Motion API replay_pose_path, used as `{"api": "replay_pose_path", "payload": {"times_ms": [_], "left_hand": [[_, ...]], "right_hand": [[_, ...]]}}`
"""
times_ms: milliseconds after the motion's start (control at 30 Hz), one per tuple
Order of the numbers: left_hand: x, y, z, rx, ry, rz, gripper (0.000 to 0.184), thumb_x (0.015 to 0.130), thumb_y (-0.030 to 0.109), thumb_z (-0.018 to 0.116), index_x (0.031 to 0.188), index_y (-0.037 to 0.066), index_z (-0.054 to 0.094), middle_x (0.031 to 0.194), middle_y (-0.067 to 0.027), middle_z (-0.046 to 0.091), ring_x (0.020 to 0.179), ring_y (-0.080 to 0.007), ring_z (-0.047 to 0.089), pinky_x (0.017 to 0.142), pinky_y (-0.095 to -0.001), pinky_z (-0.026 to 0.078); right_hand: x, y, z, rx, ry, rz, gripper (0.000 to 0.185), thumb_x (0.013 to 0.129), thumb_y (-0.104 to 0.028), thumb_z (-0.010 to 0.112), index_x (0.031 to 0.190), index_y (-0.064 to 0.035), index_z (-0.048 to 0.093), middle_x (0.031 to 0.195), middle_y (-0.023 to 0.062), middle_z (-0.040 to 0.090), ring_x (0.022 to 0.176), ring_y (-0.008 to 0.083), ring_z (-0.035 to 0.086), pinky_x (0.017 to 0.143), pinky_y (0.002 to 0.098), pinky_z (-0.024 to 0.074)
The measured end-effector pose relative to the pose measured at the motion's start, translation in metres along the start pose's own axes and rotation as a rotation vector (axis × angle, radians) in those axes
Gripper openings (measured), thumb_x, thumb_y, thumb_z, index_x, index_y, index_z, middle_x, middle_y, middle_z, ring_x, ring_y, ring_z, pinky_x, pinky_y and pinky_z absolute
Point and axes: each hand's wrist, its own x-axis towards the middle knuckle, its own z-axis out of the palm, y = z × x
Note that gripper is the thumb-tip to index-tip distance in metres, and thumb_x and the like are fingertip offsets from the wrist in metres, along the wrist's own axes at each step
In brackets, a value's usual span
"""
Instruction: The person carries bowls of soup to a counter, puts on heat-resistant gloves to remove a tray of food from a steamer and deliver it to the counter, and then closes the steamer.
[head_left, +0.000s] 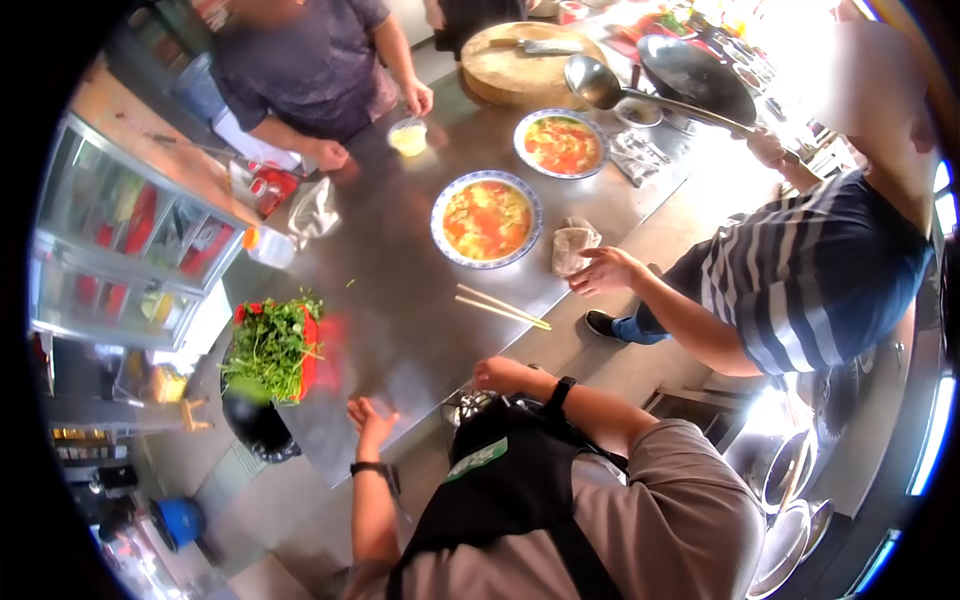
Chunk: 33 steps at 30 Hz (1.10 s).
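Head view, and the pair of slim, pale wooden chopsticks [503, 306] lies on the bare steel table [380, 300], just right of the frame's middle, its long axis slanting from upper left to lower right, the two sticks closing together at the lower-right end. Straight below sits the right hand [503, 376], the nearer of the two, apart from the sticks, which run crosswise ahead of it; its fingers are curled in narrow, and I can't tell whether anything is inside them. Down and to the left, the left hand [372, 421] is farther off, fingers spread wide, nothing in them, with the red plastic basket [310, 352] of leafy greens [268, 345] up and to its left. Just above the chopsticks comes the blue-and-white patterned bowl [487, 264] of red-and-yellow soup; right of them, a co-worker's hand [607, 270] reaches in beside a crumpled, pale wrapped bundle [573, 248].
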Motion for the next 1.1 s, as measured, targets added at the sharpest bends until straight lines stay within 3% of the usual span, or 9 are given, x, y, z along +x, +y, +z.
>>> {"api": "replay_pose_path", "payload": {"times_ms": [67,500,633,700,767,833,867,900,1100], "left_hand": [[0.013,-0.01,0.003,0.0,0.043,-0.034,0.117,0.073,0.045,0.077,0.149,0.002,-0.001,0.154,-0.0272,-0.01,0.142,-0.0458,-0.012,0.114,-0.0566,0.006],[0.022,-0.033,-0.027,0.068,0.069,-0.066,0.118,0.073,0.047,0.076,0.149,0.0,-0.002,0.154,-0.0268,-0.011,0.142,-0.0447,-0.013,0.115,-0.0542,0.004],[0.02,-0.038,-0.035,0.204,0.018,-0.051,0.106,0.078,0.047,0.071,0.149,-0.001,0.008,0.155,-0.0273,-0.005,0.142,-0.047,-0.01,0.116,-0.0512,0.006],[0.033,-0.033,-0.06,0.278,-0.011,0.132,0.08,0.083,0.042,0.067,0.137,-0.008,0.036,0.143,-0.0349,0.029,0.137,-0.0428,0.027,0.11,-0.0458,0.029],[0.056,-0.028,-0.083,0.339,-0.168,0.258,0.049,0.087,0.037,0.062,0.109,-0.007,0.06,0.112,-0.0321,0.058,0.107,-0.0436,0.056,0.09,-0.0463,0.047],[0.055,-0.002,-0.103,0.298,-0.048,0.341,0.037,0.09,0.032,0.059,0.091,-0.005,0.063,0.09,-0.0301,0.062,0.084,-0.0461,0.06,0.074,-0.0503,0.048],[0.044,0.039,-0.123,0.269,-0.069,0.298,0.037,0.09,0.031,0.06,0.092,-0.006,0.06,0.094,-0.0288,0.062,0.092,-0.0435,0.06,0.075,-0.0482,0.047],[0.046,0.047,-0.127,0.179,0.113,0.411,0.031,0.091,0.027,0.059,0.088,-0.003,0.058,0.086,-0.0264,0.062,0.085,-0.0442,0.059,0.071,-0.0469,0.047],[0.06,0.189,-0.147,-0.236,0.218,0.538,0.023,0.092,0.021,0.057,0.08,0.001,0.053,0.071,-0.0171,0.061,0.068,-0.0351,0.061,0.062,-0.0423,0.047]], "right_hand": [[0.004,-0.004,-0.002,0.081,0.084,-0.095,0.024,0.082,-0.028,0.059,0.086,-0.0054,0.066,0.082,0.0181,0.066,0.082,0.037,0.063,0.072,0.0441,0.0494],[0.016,-0.038,-0.007,0.089,0.048,0.004,0.026,0.082,-0.031,0.06,0.09,-0.0066,0.065,0.084,0.0159,0.067,0.082,0.0341,0.064,0.072,0.0423,0.0501],[0.014,-0.042,-0.037,0.117,0.112,-0.155,0.014,0.084,-0.016,0.061,0.094,-0.0082,0.066,0.086,0.0107,0.068,0.08,0.0262,0.066,0.071,0.0359,0.0512],[0.014,-0.048,-0.069,0.153,0.208,-0.146,0.014,0.086,-0.012,0.06,0.098,-0.0094,0.066,0.087,0.0085,0.069,0.079,0.0232,0.066,0.07,0.0341,0.0513],[-0.003,-0.07,-0.114,0.084,0.321,-0.021,0.012,0.087,-0.016,0.063,0.097,-0.0099,0.065,0.082,0.0057,0.068,0.074,0.0157,0.062,0.07,0.0326,0.0506],[-0.014,-0.073,-0.147,0.25,0.383,-0.027,0.013,0.089,-0.015,0.061,0.096,-0.0039,0.064,0.078,0.0033,0.065,0.072,0.0121,0.06,0.068,0.0294,0.0507],[-0.014,-0.062,-0.16,0.284,0.445,-0.041,0.013,0.089,-0.014,0.061,0.095,-0.0027,0.063,0.076,0.0058,0.064,0.07,0.0135,0.06,0.066,0.0307,0.0501],[-0.013,-0.053,-0.168,0.326,0.509,-0.052,0.014,0.089,-0.014,0.061,0.095,-0.0015,0.063,0.073,0.0083,0.064,0.068,0.0148,0.06,0.063,0.0321,0.0496],[-0.006,0.019,-0.227,0.509,0.704,0.101,0.013,0.09,-0.013,0.059,0.093,-0.0005,0.061,0.07,0.004,0.063,0.058,0.0097,0.056,0.052,0.0253,0.0463]]}}
